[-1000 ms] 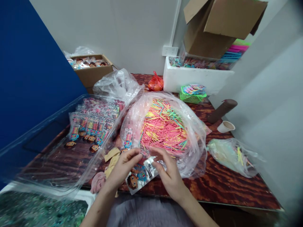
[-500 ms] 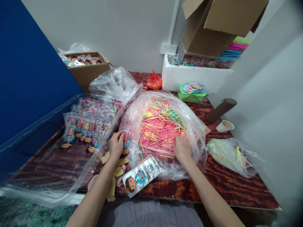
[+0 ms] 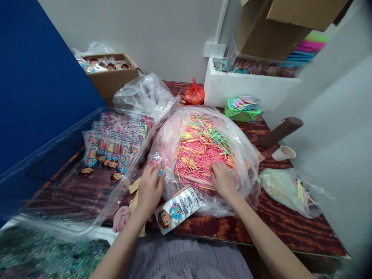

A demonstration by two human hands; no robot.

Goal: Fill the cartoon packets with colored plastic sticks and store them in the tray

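Note:
My left hand (image 3: pixel 150 190) lies over the lower part of a small clear printed packet (image 3: pixel 155 159), fingers forward and thumb apart. My right hand (image 3: pixel 224 179) is at the near right of a heap of thin coloured sticks (image 3: pixel 197 155), mostly pink with some yellow, green and blue. Its fingers are curled down into the sticks, and their tips are partly hidden. The heap lies in a large, wide-mouthed clear plastic bag (image 3: pixel 247 155). Between my forearms rests a silver pouch (image 3: pixel 178 209) with a cartoon face.
Filled packets (image 3: pixel 116 145) lie in rows at left beside clear plastic sheeting (image 3: pixel 101 217). Behind stand a cardboard box (image 3: pixel 112 81), a red bag (image 3: pixel 194 94), a white foam box (image 3: pixel 247 89) and a green basket (image 3: pixel 242 114). At right are a brown flask (image 3: pixel 280 133), paper cup (image 3: pixel 284 153) and plastic bag (image 3: pixel 290 192).
My left hand has moved from the packet's edge to over its lower part, its pinch loosened. My right hand has shifted slightly within the sticks. The whole view has shifted a little.

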